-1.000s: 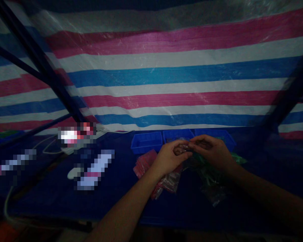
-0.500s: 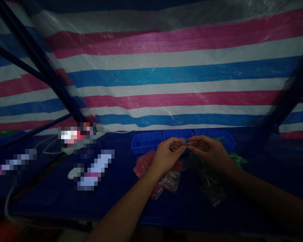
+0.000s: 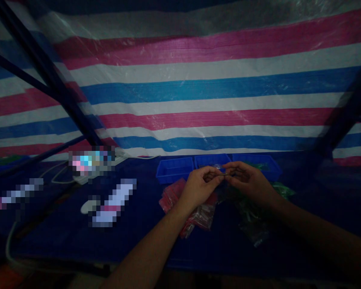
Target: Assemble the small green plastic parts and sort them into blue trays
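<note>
My left hand (image 3: pixel 198 184) and my right hand (image 3: pixel 248 178) meet over the table, thumbs and fingertips pinched together. Between them is a small thin piece (image 3: pixel 224 174), too dark and small to name. A bit of shiny clear plastic (image 3: pixel 217 166) shows just behind the fingertips; whether it is held cannot be told. Under my left hand and wrist lies a pile of clear packets with red contents (image 3: pixel 172 194). Clear packets with green contents (image 3: pixel 252 216) lie below my right hand, partly hidden by it.
Three blue trays stand in a row behind my hands: a left tray (image 3: pixel 174 170), a middle tray (image 3: pixel 209 159) and a right tray (image 3: pixel 273 166) with green items. Leftward lie a pixelated phone-like object (image 3: pixel 114 204), a white round object (image 3: pixel 89 207) and a power strip (image 3: pixel 120 160).
My fingertips have shifted slightly around the small piece, and less clear plastic shows between them. The packets and trays have stayed in place.
</note>
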Available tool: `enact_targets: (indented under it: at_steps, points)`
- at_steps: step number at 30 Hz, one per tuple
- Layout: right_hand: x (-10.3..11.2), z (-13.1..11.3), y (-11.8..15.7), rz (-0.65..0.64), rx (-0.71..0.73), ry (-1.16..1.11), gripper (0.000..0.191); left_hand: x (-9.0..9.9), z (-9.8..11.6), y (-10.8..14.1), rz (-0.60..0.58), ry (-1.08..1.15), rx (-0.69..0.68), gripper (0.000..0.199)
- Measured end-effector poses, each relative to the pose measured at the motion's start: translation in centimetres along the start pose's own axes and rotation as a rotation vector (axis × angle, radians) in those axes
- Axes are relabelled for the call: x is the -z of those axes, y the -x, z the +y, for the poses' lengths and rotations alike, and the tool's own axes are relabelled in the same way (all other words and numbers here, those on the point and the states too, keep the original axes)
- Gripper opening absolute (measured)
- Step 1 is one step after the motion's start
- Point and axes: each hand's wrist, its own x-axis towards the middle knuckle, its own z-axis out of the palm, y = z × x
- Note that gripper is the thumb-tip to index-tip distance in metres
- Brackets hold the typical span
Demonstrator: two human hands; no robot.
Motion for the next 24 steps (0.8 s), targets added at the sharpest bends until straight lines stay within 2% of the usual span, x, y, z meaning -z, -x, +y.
enact_targets:
  at_steps: [4,11,20,24]
  points:
    - [0.15,0.01,-0.14,0.001,-0.030,-0.014,0.035,0.01,-0.03,-0.01,0.016,0.015,-0.015,0.017]
    - [0.15,0.14,-0.35,0.105,-0.087,-0.083,0.042,0.09,-0.36,-0.13,0.005,0.047,-0.007,0.024]
    - [0.21,-0.22,-0.06,0.097,-0.071,-0.066,0.038,0.10,-0.27,-0.06,0.004,0.046,-0.002,0.025]
    - [0.29,-0.29,-0.12,0.082,-0.074,-0.078,0.041,0.15,-0.30,-0.11,0.018,0.032,0.012,0.027]
